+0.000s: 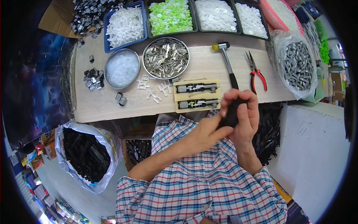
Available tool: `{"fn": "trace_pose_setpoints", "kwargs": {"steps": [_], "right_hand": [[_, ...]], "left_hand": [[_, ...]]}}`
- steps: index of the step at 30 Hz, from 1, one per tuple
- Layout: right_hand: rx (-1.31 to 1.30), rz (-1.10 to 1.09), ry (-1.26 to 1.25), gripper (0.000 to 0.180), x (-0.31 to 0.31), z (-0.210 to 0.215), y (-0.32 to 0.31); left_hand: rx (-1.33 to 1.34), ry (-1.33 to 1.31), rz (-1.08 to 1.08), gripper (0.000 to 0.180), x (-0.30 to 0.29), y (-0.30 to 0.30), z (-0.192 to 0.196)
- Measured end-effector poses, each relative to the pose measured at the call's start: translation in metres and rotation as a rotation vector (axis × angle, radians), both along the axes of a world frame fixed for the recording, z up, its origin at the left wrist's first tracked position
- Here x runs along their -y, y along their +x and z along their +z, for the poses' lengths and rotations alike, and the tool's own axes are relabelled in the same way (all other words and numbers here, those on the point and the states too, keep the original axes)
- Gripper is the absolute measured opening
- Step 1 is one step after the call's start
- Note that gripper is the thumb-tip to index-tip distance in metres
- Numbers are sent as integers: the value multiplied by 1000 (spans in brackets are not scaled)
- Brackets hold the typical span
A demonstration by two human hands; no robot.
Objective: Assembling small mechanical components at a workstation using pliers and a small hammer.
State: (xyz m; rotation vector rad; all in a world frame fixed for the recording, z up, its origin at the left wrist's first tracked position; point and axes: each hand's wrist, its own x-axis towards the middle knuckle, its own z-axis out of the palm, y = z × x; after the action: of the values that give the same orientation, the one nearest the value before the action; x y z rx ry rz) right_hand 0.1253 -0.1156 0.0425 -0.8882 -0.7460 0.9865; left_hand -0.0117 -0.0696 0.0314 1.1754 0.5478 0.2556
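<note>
Both my hands are together in front of my chest, just off the near edge of the wooden bench [112, 108]: my right hand [244, 115] is curled shut around a slim black part [230, 116], and my left hand [209, 130] pinches its lower end with fingers closed on it. Just beyond my knuckles lies the pale jig block [178, 100] with two grey assemblies in it, beside the hammer [228, 61], red-handled pliers [256, 72] and round tin of metal pins [166, 58].

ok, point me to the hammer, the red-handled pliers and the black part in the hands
hammer [223, 46], head view, metal head.
red-handled pliers [261, 77], head view, red grip.
black part [231, 115], head view, middle, between both hands.
</note>
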Motion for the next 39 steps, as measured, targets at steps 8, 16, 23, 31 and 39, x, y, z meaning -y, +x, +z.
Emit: {"fn": "trace_pose_setpoints", "kwargs": {"steps": [8,16,23,31,39], "right_hand": [[388,29,-209,43,-5,-11,3],[282,1,-242,64,3,-23,-14],[656,117,-195,65,3,-18,6],[542,190,-370,38,-2,-8,5],[931,298,-202,36,-14,-1,10]], "left_hand": [[-150,177,482,25,-14,-41,-9],[-260,440,449,23,-7,-35,-10],[-137,30,405,27,-24,-53,-5],[-174,277,671,21,-18,-51,-9],[-79,-5,725,16,-31,-50,-2]]}}
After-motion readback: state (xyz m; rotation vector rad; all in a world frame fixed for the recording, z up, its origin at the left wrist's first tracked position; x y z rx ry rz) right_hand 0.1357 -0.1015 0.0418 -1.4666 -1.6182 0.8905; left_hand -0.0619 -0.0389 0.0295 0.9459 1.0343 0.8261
